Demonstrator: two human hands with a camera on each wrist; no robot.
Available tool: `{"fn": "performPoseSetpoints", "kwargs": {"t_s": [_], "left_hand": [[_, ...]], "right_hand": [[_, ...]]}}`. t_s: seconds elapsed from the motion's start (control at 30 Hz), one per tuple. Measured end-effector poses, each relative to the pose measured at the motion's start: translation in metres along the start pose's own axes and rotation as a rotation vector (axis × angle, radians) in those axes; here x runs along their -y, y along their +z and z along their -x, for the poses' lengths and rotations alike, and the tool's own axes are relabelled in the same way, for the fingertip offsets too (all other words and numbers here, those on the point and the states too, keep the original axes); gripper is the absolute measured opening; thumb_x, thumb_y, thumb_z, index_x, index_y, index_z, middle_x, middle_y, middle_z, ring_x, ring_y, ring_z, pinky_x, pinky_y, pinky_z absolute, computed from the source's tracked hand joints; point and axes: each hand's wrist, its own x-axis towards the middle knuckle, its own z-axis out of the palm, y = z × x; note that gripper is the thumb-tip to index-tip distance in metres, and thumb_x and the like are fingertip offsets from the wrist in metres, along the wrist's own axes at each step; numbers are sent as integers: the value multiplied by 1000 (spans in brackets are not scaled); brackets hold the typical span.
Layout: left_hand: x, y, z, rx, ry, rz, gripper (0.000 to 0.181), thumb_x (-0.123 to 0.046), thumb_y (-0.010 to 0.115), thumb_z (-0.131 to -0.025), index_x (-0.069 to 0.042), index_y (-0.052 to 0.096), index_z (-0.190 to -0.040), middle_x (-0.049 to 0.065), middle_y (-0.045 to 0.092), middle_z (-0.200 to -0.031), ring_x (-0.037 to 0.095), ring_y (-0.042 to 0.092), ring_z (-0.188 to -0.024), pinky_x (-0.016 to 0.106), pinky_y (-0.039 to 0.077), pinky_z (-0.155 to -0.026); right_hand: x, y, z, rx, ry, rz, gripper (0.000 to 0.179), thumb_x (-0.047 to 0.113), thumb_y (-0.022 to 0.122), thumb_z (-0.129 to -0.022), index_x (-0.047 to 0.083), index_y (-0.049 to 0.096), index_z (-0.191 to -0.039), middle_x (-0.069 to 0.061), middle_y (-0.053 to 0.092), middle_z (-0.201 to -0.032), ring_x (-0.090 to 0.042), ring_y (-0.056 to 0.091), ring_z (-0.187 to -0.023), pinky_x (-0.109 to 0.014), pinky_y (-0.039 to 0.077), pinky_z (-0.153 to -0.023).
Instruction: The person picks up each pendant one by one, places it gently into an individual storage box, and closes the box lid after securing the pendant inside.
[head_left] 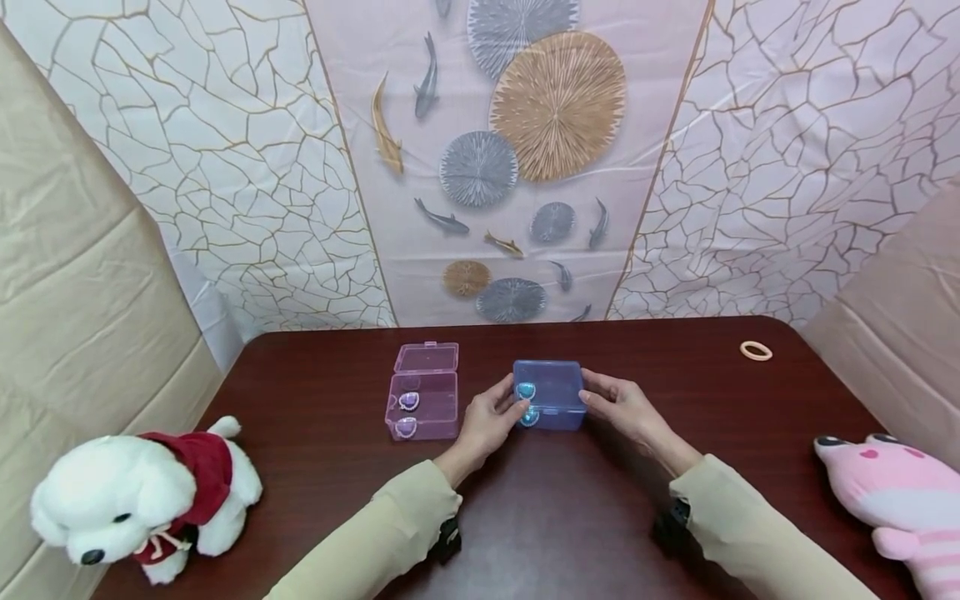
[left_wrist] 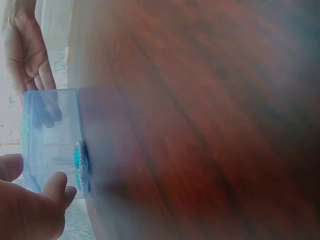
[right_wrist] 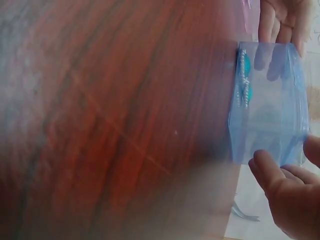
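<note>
A translucent blue plastic box [head_left: 551, 392] sits on the table with its lid down. Inside, along its left side, lie two turquoise gem pieces [head_left: 527, 390] with silvery beaded edges. My left hand [head_left: 489, 421] holds the box's left side, thumb near the front of the lid. From the right side my right hand [head_left: 626, 408] grips the same box, its thumb at the lid's right edge. Both wrist views show the fingers against the end walls of the box, and the gem pieces [right_wrist: 246, 77] show through the wall on its floor.
Left of the blue box stands an open pink box [head_left: 423, 408] holding two purple gem pieces [head_left: 408, 402]. A white plush dog [head_left: 127, 492] is at the left edge, a pink plush toy [head_left: 892, 483] at the right. A peach ring [head_left: 755, 351] lies at the back right.
</note>
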Motion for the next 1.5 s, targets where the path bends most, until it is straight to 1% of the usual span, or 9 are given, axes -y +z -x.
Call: {"fn": "performPoseSetpoints", "kwargs": {"t_s": [0.2,0.37,0.57,0.73,0.9,1.0,1.13,1.23,1.5], "left_hand": [[-9,5,-8,-31,-10,-1,54,-6,63,-89,3,43,-138,21,50,-135,31,52,-122,36,49,-96],[-19,-4,-1,-11,16,-122,66,-15,63,-90,7,31,-143,23,36,-145,38,43,-128,43,43,-102],[-43,-63,18,-45,128,-255,84,-30,70,-85,0,22,-148,17,26,-152,32,34,-136,43,36,-107],[-32,-126,31,-118,38,-301,96,-28,76,-80,-4,16,-150,19,27,-152,35,46,-126,43,40,-105],[-7,-159,39,9,-75,-153,98,-14,74,-81,6,5,-148,26,10,-154,39,25,-138,46,29,-111],[5,-163,41,68,-101,-69,95,-8,73,-81,8,7,-147,27,14,-153,38,20,-140,45,26,-112],[13,-160,42,55,-90,-13,87,-2,72,-80,7,16,-147,27,26,-150,37,30,-137,45,31,-110],[15,-158,41,23,-60,-22,81,2,70,-81,8,21,-145,28,29,-147,39,35,-134,44,38,-105],[19,-156,38,5,-38,-47,75,4,67,-82,10,24,-144,30,32,-145,40,39,-130,34,49,-95]], "right_hand": [[3,-2,-2,-24,42,-5,53,10,50,-98,-5,29,-144,-27,35,-144,-35,45,-126,-25,50,-92],[9,3,-2,-110,45,13,51,10,49,-98,-6,31,-143,-27,38,-143,-34,45,-127,-24,49,-95],[49,26,-15,-326,-67,-161,40,2,50,-96,-7,45,-135,-28,50,-132,-13,61,-108,-17,49,-90],[83,74,-38,-246,-16,-389,42,1,51,-95,-7,44,-135,-28,47,-135,-6,62,-99,-28,47,-98],[77,121,-70,-192,73,-521,43,1,55,-92,-6,46,-134,-23,52,-130,-19,57,-110,-33,46,-101],[36,143,-112,-181,98,-528,48,7,63,-88,-3,48,-133,-18,55,-126,-19,58,-109,-34,50,-95],[-15,164,-168,-196,229,-461,56,13,65,-89,2,43,-139,-16,50,-135,-24,52,-120,-39,47,-98],[-22,169,-180,-209,270,-433,59,11,64,-89,0,39,-141,-19,47,-137,-26,54,-119,-40,49,-97],[56,171,-131,-310,246,-281,44,-5,53,-88,-2,52,-132,-19,61,-114,-17,58,-88,-23,51,-68]]}}
